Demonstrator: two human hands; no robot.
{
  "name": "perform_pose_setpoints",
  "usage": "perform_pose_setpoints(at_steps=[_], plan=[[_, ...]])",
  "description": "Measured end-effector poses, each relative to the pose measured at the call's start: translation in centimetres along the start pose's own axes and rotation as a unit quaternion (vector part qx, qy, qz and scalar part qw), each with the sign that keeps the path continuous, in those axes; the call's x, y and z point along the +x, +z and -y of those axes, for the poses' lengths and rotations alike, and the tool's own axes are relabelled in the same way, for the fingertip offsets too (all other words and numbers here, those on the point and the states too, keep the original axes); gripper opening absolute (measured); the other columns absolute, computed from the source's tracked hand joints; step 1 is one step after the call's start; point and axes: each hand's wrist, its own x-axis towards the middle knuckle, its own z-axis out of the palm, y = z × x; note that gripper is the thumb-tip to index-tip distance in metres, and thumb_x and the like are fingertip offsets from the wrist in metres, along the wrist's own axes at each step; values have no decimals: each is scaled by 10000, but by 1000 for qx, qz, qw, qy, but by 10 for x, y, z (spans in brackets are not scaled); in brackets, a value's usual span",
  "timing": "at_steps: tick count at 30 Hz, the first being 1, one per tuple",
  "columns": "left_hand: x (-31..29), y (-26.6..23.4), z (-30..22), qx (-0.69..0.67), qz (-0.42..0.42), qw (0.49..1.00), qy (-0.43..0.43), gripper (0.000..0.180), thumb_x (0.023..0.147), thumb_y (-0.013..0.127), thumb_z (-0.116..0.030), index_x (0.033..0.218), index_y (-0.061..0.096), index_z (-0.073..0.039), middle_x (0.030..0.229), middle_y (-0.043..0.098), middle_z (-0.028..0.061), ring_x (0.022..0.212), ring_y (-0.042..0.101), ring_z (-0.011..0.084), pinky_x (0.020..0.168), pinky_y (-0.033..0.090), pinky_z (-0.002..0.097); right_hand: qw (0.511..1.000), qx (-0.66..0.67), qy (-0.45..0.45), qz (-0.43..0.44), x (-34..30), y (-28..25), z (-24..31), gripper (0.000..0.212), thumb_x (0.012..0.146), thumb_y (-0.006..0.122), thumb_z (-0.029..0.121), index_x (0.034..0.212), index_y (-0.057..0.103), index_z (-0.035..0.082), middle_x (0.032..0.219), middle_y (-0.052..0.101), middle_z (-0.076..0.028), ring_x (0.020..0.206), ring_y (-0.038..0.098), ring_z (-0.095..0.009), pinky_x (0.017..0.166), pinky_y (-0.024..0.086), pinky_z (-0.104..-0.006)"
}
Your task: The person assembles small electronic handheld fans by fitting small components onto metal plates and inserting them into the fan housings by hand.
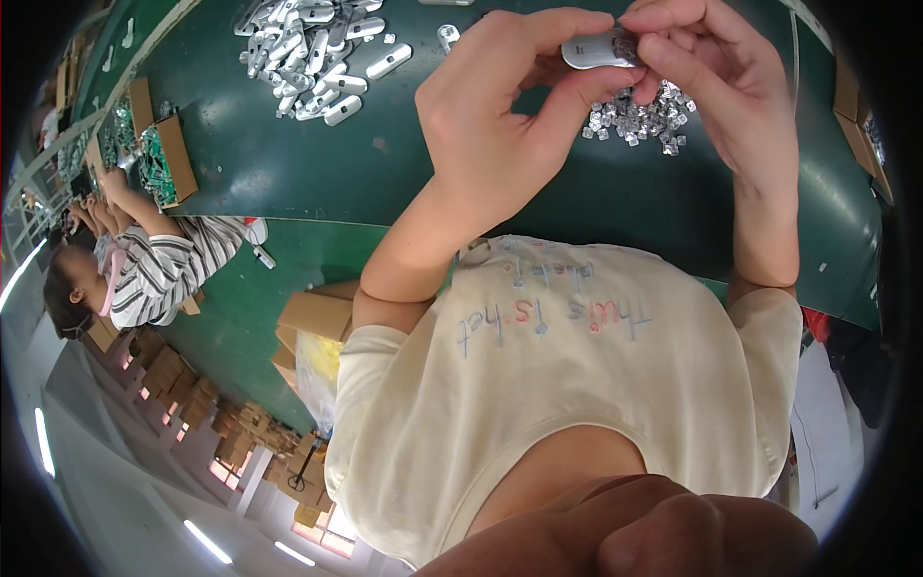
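Both hands — left hand point(500, 106), right hand point(716, 72) — pinch a small silver oblong metal casing point(594, 50) above the green bench's point(288, 163) far edge; a slipped fingertip grip could drop it among the loose clear plastic bits point(639, 120).

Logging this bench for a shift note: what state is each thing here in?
Left hand: gripping the small silver oblong casing.
Right hand: pinching that casing's end.
Pile of silver oblong casings: loose heap on green table.
Heap of tiny clear square parts: loose, beneath hands.
Brown cardboard tray: open.
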Motion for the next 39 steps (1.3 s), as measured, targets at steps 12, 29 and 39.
perform_pose_setpoints(at_steps=[12, 29, 39], plan=[[7, 15, 49, -200, 41, 978, 48, 274, 791, 605, 55, 1060, 598, -1, 886, 560, 76, 730, 623, 145, 632, 527, 241, 993, -49, -82, 76, 16, -30, -25, 115, 840, 562, -18, 952, 551, -37, 838, 607, -79, 685, 600, -114, 618, 489, -217], [25, 46, 107, -300, 72, 951, -40, 256, 854, 556, 7, 1100, 505, 52, 939, 614, 135, 760, 632, 177, 677, 524, 257, 910, -262, -203, -251, 99, -145, -71, 169, 863, 573, 165, 895, 589, -1, 692, 622, -49, 583, 576, -87, 540, 462, -224], [43, 33, 120, -269, 43, 962, -6, 246, 846, 550, 33, 1087, 512, 60, 927, 615, 137, 733, 632, 178, 663, 525, 255, 914, -260, -211, -229, 96, -148, -73, 162, 852, 587, 156, 875, 592, -4, 675, 620, -54, 586, 584, -90, 557, 477, -232]])
